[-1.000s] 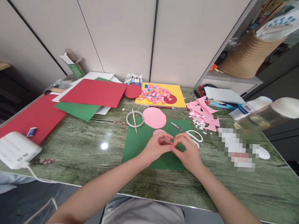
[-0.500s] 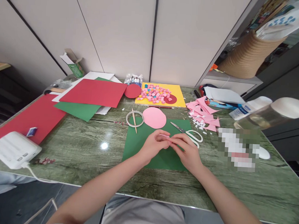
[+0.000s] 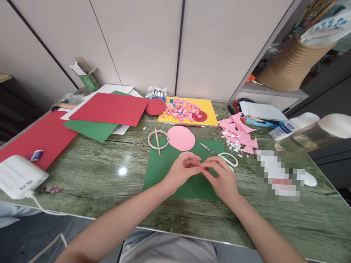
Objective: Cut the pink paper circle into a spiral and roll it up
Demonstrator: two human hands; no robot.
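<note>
Over the green sheet (image 3: pixel 161 174), my left hand (image 3: pixel 180 171) and my right hand (image 3: pixel 223 178) meet at the fingertips. Both are pinched closed on a small piece of pink paper (image 3: pixel 186 153), whose rounded edge shows above my left fingers; most of it is hidden by them. Just beyond lies a larger pink paper circle (image 3: pixel 181 138), partly on the green sheet. White-handled scissors (image 3: pixel 210 150) rest to the right, near my right hand. A pale ring (image 3: pixel 149 139) and a thin wooden stick (image 3: pixel 157 142) lie left of the circle.
A yellow sheet (image 3: pixel 213 110) at the back carries many small pink pieces (image 3: pixel 181 110). Pink paper scraps (image 3: pixel 238 129) lie right. Red sheets (image 3: pixel 111 107) are stacked left, beyond a white corded device (image 3: pixel 17 175). A clear bottle (image 3: pixel 314 136) lies at the right.
The pink paper has shifted in my fingers, so a rounded edge now shows above my left hand. My fingertips have moved slightly; the table items stay put.
</note>
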